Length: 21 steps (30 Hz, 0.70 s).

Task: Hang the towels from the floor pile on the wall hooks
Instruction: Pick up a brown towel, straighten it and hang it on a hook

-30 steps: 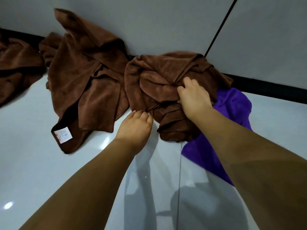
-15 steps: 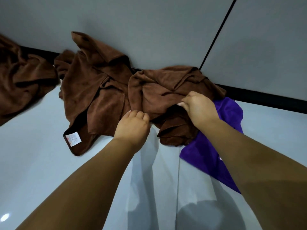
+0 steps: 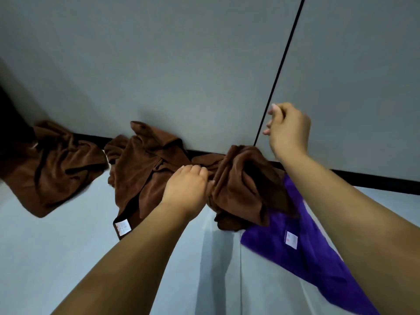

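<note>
The left hand [image 3: 185, 187] grips the brown towel [image 3: 241, 189]; the right hand [image 3: 288, 128], raised above it, seems curled around nothing.

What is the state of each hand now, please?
Left hand: gripping the bunched brown towel.
Right hand: raised, fingers curled, holding nothing visible.

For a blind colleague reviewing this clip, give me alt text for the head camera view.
A person's left hand grips a bunched brown towel on a pale floor by the wall, while the right hand hangs above it with curled fingers, holding nothing. Two more brown towels lie left; a purple towel lies right.
</note>
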Each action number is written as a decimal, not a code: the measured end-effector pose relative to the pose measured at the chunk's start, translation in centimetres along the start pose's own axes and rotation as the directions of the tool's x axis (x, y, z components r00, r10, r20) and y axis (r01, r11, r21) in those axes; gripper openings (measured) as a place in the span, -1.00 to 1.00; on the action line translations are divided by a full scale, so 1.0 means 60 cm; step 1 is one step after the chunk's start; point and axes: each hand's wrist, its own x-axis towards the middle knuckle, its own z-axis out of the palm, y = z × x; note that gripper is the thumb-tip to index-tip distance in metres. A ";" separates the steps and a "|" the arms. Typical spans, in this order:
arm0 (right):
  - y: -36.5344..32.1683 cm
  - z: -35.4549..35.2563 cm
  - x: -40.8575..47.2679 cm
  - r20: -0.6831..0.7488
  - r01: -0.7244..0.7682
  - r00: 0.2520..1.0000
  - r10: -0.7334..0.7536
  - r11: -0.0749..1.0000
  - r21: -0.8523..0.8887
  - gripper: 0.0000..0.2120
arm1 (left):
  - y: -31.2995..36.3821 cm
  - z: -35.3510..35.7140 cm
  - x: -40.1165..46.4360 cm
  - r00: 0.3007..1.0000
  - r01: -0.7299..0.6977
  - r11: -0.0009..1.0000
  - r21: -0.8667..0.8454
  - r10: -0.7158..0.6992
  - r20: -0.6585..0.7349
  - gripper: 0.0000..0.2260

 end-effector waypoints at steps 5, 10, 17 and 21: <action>0.024 0.006 -0.051 0.206 -0.025 0.977 0.059 0.986 -0.162 -0.75 | 0.018 -0.027 -0.011 1.000 -0.024 1.000 0.000 0.024 0.017 -0.61; 0.088 0.002 -0.130 0.510 0.131 0.845 0.161 0.863 -0.488 -0.73 | 0.008 -0.015 -0.019 0.999 -0.008 1.000 -0.010 0.009 0.040 -0.63; 0.133 0.024 -0.175 0.733 0.326 0.645 0.218 0.788 -0.522 -0.67 | 0.006 0.033 -0.001 0.993 0.007 1.000 -0.022 -0.004 0.120 -0.64; 0.156 0.048 -0.208 0.856 0.510 0.452 0.249 0.715 -0.478 -0.31 | 0.006 0.070 0.001 0.982 0.011 1.000 -0.007 -0.010 0.188 -0.61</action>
